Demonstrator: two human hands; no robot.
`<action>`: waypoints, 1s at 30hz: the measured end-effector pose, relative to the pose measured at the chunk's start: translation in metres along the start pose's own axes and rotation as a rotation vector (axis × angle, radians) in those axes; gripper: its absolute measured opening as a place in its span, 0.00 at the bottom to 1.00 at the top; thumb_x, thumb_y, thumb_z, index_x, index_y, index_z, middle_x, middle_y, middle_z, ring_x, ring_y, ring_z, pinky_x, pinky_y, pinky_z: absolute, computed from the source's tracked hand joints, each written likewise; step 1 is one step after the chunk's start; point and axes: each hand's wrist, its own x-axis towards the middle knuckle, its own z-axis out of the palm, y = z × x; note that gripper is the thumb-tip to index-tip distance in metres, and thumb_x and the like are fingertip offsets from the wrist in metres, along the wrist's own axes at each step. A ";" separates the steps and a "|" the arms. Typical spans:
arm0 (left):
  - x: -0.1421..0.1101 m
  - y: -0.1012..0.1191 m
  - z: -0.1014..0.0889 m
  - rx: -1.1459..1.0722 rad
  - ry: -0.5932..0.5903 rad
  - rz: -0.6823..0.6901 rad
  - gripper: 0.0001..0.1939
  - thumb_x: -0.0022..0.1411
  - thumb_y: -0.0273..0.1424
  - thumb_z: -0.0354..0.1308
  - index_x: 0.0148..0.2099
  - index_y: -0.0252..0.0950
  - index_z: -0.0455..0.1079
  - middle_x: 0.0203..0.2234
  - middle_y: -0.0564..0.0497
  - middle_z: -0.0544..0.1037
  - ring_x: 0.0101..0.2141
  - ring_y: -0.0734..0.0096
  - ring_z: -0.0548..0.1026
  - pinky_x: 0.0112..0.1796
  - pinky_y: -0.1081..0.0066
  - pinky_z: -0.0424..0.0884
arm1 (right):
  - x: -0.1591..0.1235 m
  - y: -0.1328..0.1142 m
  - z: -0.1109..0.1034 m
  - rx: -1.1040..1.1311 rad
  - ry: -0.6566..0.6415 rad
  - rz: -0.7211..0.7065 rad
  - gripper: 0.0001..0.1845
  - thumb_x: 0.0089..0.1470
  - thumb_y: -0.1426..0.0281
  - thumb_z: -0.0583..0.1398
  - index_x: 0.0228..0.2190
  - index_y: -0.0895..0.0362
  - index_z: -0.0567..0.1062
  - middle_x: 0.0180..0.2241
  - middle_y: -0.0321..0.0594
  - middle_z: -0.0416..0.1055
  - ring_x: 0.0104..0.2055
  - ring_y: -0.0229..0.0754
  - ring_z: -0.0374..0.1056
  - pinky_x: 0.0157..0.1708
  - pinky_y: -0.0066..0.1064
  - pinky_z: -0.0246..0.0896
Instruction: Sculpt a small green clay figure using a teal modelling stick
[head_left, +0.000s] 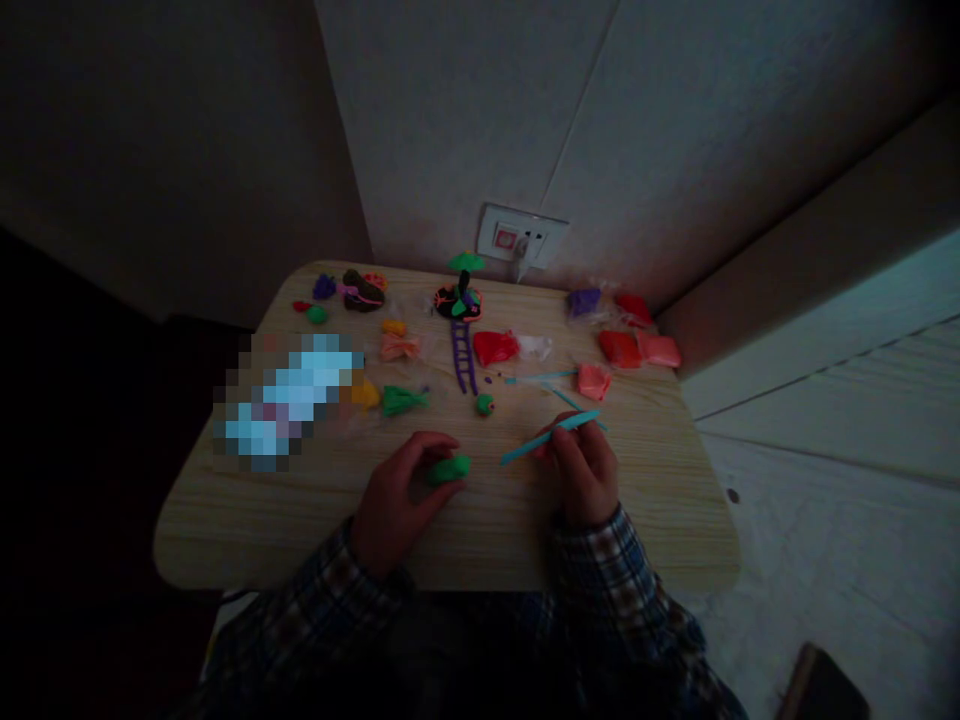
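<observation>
My left hand (401, 495) is closed on a lump of green modelling clay (450, 470) above the near part of the wooden table. To its right, my right hand (585, 470) grips a light blue clay tool (551, 437), held slanting with its thin end toward the left. A small green ball (485, 405) with a dark spot lies beyond the two hands. Behind it stand a purple ladder (463, 357) and a dark clay model (459, 300) topped by a green tree shape. Two more blue sticks lie just past my right hand.
Red clay (495, 347), a green clay bag (403, 399) and an orange bag (400, 345) lie mid-table. At the right are several clay packets, one pink (594, 381). A brown clay piece (364, 290) sits back left. A blurred bright object (292, 400) lies left. A wall socket (523, 237) is behind.
</observation>
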 end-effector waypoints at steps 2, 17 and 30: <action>0.001 0.001 -0.001 0.059 -0.017 0.076 0.07 0.56 0.28 0.58 0.39 0.37 0.69 0.33 0.49 0.75 0.36 0.68 0.74 0.39 0.67 0.72 | 0.000 -0.002 0.005 -0.006 -0.022 -0.021 0.10 0.52 0.60 0.56 0.30 0.54 0.65 0.18 0.32 0.67 0.19 0.35 0.61 0.19 0.28 0.56; -0.005 0.003 0.001 0.119 -0.012 0.057 0.08 0.57 0.31 0.58 0.39 0.36 0.66 0.31 0.50 0.75 0.33 0.68 0.74 0.36 0.69 0.71 | 0.003 -0.010 0.011 -0.029 -0.072 -0.086 0.09 0.51 0.62 0.56 0.29 0.55 0.66 0.22 0.34 0.64 0.22 0.35 0.60 0.21 0.28 0.56; -0.004 -0.002 0.012 0.481 -0.007 0.180 0.17 0.58 0.34 0.57 0.49 0.36 0.65 0.38 0.47 0.73 0.40 0.59 0.70 0.44 0.57 0.68 | 0.004 -0.003 -0.002 -0.326 -0.321 0.057 0.16 0.53 0.58 0.54 0.23 0.57 0.67 0.19 0.33 0.63 0.22 0.35 0.58 0.22 0.27 0.54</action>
